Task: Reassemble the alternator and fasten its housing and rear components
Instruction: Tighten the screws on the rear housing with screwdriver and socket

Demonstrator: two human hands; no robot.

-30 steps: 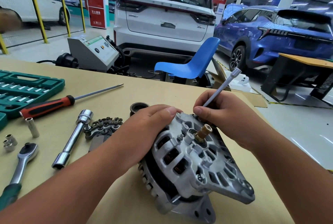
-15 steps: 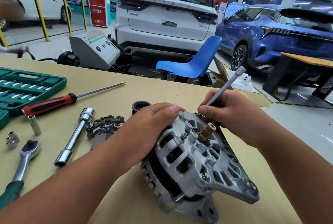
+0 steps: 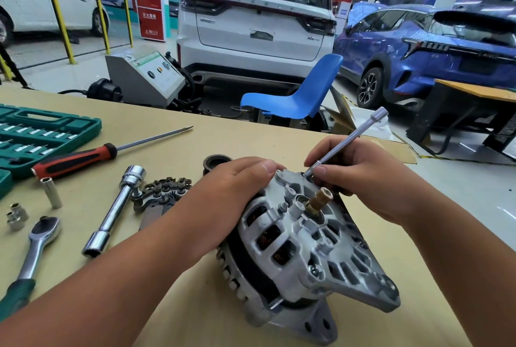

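Note:
The silver alternator (image 3: pixel 310 246) lies tilted on the tan table, its rear housing facing me with a brass shaft end (image 3: pixel 318 199) sticking up. My left hand (image 3: pixel 237 187) rests over the housing's upper left side and steadies it. My right hand (image 3: pixel 360 176) pinches a thin silver extension bar (image 3: pixel 351 138) whose lower tip sits on a bolt at the housing's top edge. A dark rectifier plate (image 3: pixel 164 190) and a black ring (image 3: pixel 216 162) lie just left of the alternator.
A thick chrome socket extension (image 3: pixel 114 212), a ratchet (image 3: pixel 33 249) with green grip, loose sockets (image 3: pixel 51 193) and a red-handled screwdriver (image 3: pixel 75 161) lie on the left. A green socket case (image 3: pixel 42 134) sits at far left. A blue chair (image 3: pixel 296 95) and parked cars stand beyond the table.
The right hand has turned the thin bar slightly on the top bolt, and the view has shifted a little. The left hand stays on the housing.

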